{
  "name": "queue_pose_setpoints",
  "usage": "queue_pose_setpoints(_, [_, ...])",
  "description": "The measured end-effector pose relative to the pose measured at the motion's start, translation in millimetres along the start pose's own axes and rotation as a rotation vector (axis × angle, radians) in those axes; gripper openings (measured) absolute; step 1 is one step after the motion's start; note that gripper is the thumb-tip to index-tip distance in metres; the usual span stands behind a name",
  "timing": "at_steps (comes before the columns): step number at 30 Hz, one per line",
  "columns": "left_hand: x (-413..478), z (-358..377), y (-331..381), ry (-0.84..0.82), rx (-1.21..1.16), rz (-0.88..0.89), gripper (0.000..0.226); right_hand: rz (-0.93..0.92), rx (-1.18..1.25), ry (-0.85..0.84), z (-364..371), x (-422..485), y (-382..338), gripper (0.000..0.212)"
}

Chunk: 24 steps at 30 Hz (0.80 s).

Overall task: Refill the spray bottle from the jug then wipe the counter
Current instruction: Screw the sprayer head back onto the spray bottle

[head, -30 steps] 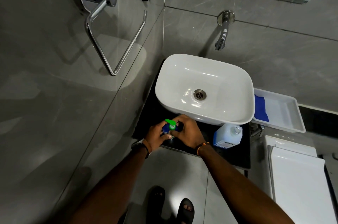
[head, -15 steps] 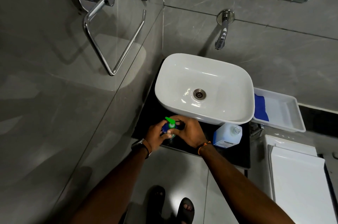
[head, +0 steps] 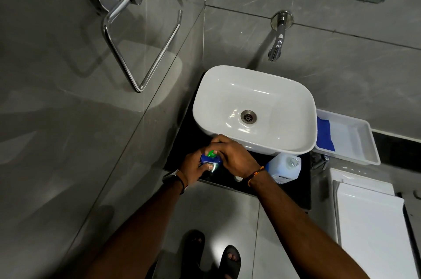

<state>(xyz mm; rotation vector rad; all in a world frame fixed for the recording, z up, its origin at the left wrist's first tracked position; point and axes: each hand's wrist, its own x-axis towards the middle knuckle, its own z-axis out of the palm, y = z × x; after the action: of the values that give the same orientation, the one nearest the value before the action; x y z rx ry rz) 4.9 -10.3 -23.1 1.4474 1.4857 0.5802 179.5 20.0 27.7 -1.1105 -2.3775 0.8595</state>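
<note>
Where the grey floor tiles (head: 218, 215) meet the bottom of the picture, two feet in dark open sandals (head: 211, 253) stand facing a black worktop (head: 293, 190) set into the corner of a grey-tiled room. Both forearms reach forward over its near edge. The left hand (head: 193, 168), with a dark band at its wrist, is wrapped around the body of the spray bottle (head: 211, 161), fingers closed on the blue label. The right hand (head: 234, 155), an orange thread at the wrist, is clamped over the bottle's top, so only a sliver of the green spray head shows between the two hands. The bottle sits at the left front part of the worktop, long axis roughly upright and seen almost end-on from above; which way its nozzle points I cannot tell. A small white object (head: 238, 179) lies on the worktop just below the right wrist. Just right of that wrist stands the translucent jug (head: 283, 166), its mouth upward and uncapped. Behind the hands a white vessel basin (head: 255, 94) rests on the worktop, a steel drain at its centre. To its right a white tray (head: 355, 139) holds a blue cloth (head: 324, 134). Farther back, a chrome tap (head: 278, 39) juts from the wall, and a chrome towel ring (head: 127, 35) hangs on the left wall.
</note>
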Motion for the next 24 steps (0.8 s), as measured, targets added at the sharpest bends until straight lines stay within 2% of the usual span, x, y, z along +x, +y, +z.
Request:
queue_pose_setpoints(6, [0, 1, -2, 0.003, -0.037, 0.005, 0.052, -0.045, 0.014, -0.021, -5, 0, -1, 0.028])
queue_pose_setpoints(11, [0, 2, -5, -0.001, -0.094, 0.016, 0.053, -0.042, 0.06, -0.029, -6, 2, 1, 0.037])
queue_pose_setpoints(19, [-1, 8, -18, 0.116, -0.287, -0.068, 0.054, 0.03, 0.123, 0.109, 11, 7, 5, 0.033])
queue_pose_setpoints(22, [-1, 9, -21, 0.179, -0.34, -0.096, 0.058, 0.019, 0.127, 0.188, 18, 16, 3, 0.022])
queue_pose_setpoints(24, [0, 7, -24, 0.238, -0.359, -0.089, 0.057, 0.02, 0.111, 0.198, 22, 25, 0, 0.022])
